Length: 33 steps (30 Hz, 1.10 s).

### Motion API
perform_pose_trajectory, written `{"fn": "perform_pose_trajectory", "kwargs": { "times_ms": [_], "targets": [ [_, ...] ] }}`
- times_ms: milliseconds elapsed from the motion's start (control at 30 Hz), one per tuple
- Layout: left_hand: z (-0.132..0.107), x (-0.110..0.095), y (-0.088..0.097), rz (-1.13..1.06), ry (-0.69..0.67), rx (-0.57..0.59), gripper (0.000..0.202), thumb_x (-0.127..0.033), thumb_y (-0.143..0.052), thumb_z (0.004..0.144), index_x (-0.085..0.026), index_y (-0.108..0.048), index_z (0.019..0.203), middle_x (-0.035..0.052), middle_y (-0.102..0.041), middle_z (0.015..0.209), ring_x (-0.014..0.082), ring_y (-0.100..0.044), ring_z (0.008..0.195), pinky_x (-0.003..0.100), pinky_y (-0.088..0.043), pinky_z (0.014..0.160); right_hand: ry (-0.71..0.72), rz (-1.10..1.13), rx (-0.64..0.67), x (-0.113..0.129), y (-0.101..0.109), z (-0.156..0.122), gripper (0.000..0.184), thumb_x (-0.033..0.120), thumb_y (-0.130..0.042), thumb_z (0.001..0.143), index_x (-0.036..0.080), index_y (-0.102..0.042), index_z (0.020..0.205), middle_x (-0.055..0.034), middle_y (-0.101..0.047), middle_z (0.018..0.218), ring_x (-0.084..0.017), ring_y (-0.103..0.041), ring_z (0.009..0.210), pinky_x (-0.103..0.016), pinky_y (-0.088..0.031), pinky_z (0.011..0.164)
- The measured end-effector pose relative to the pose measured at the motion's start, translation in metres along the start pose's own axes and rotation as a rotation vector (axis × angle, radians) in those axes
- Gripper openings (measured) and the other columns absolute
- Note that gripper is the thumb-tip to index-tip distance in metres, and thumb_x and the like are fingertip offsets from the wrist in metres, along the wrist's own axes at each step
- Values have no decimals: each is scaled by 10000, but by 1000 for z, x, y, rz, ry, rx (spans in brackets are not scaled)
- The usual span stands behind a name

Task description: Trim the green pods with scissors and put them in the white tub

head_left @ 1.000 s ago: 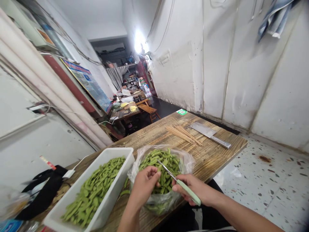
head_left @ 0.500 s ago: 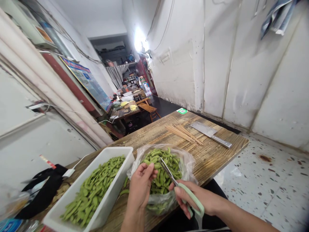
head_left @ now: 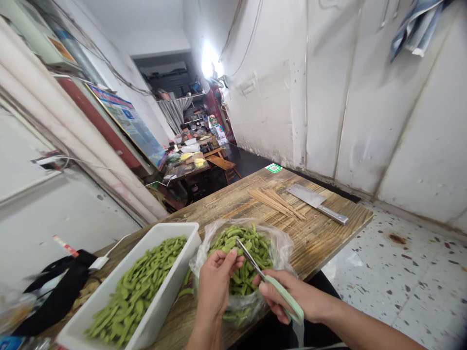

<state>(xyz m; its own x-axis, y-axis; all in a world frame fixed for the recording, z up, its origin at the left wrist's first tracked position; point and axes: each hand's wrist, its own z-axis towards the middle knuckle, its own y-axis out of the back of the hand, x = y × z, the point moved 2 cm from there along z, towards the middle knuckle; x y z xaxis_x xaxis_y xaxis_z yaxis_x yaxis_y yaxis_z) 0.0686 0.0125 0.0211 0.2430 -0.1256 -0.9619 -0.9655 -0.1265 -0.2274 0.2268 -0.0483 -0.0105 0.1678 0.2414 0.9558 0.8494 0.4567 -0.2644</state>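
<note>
Scissors (head_left: 260, 270) gripped by right hand (head_left: 292, 297), left hand (head_left: 214, 287) pinching pod (head_left: 229, 249), over wooden table (head_left: 324, 233) beside white wall (head_left: 365, 97).

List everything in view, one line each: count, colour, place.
table: one, brown wood, under everything
tub: one, white, left on the table
tub pods: many, green, filling the tub
bag: one, clear plastic, right of the tub
bagged pods: many, green, inside the bag
skewers: one bundle, tan, far side of the table
cleaver: one, steel, right of the skewers
sticker: one, green and white, far table corner
scissors: one, pale green handles, blades over the bag
left hand: one, pinching bagged pods
right hand: one, gripping the scissors
</note>
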Motion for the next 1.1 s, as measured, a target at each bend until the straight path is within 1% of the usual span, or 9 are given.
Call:
{"fn": "perform_pose_trajectory", "kwargs": {
  "times_ms": [267, 400, 467, 567, 667, 733, 833, 967, 1100],
  "targets": [
    [8, 5, 13, 156, -100, -65, 409, -441, -800, 526, -187, -493, 622, -11, -635, 583, 187, -672, 620, 313, -544, 637, -79, 69, -30, -11, 3, 9, 517, 632, -670, 726, 169, -538, 915, 87, -460, 564, -36, -399, 380, -138, -353, 323],
    [20, -35, 74, 652, -422, -524, 332, -499, -646, 697, -196, -580, 815, 36, -684, 724, 237, -673, 712, 385, -527, 716, -64, 45, -46, -13, 11, 8, 565, 674, -656, 704, 169, -526, 922, 85, -478, 569, -41, -410, 363, -151, -353, 324],
    [25, -59, 102, 1097, -441, -704, 303, -459, -559, 774, -181, -631, 870, 113, -700, 831, 309, -662, 809, 444, -502, 748, -60, 28, -38, -12, 14, 5, 587, 700, -632, 707, 167, -517, 925, 78, -485, 585, -46, -420, 380, -159, -354, 346],
    [31, -72, 107, 1525, -507, -626, 383, -423, -496, 823, -122, -675, 980, 227, -675, 1042, 393, -617, 957, 494, -457, 802, -24, 21, -25, -11, 15, 3, 603, 738, -572, 728, 169, -513, 918, 69, -485, 617, -47, -428, 408, -169, -342, 383],
    [33, -53, 66, 1557, -730, -300, 318, -366, -476, 860, -180, -705, 981, 156, -689, 1081, 311, -613, 1001, 414, -422, 875, -45, 91, -51, -13, 14, 5, 611, 760, -550, 725, 167, -519, 871, 64, -482, 603, -56, -422, 401, -187, -350, 388],
    [36, -33, 33, 1562, -722, -60, 243, -341, -531, 842, -228, -720, 944, 108, -709, 1055, 288, -614, 1007, 402, -393, 891, -61, 118, -72, -15, 15, 6, 596, 750, -562, 727, 166, -519, 836, 64, -480, 575, -61, -417, 387, -192, -352, 377],
    [45, -15, 5, 1644, -608, 54, 190, -276, -563, 819, -222, -721, 910, 111, -722, 985, 311, -608, 1011, 432, -356, 885, -49, 101, -88, -18, 17, 5, 573, 724, -576, 740, 164, -522, 848, 63, -491, 569, -59, -411, 366, -183, -329, 349],
    [52, -15, 5, 1680, -528, 150, 192, -197, -551, 801, -207, -718, 898, 114, -729, 925, 296, -630, 972, 416, -361, 874, -51, 74, -87, -18, 19, 2, 552, 711, -558, 766, 167, -512, 848, 67, -486, 556, -59, -411, 360, -174, -333, 343],
    [43, -19, 10, 1400, -558, 193, 203, -252, -545, 814, -200, -731, 878, 100, -734, 926, 264, -645, 906, 383, -418, 850, -45, 28, -65, -15, 19, 3, 532, 697, -563, 774, 176, -485, 843, 75, -469, 552, -57, -409, 383, -164, -331, 354]
  ]
}}
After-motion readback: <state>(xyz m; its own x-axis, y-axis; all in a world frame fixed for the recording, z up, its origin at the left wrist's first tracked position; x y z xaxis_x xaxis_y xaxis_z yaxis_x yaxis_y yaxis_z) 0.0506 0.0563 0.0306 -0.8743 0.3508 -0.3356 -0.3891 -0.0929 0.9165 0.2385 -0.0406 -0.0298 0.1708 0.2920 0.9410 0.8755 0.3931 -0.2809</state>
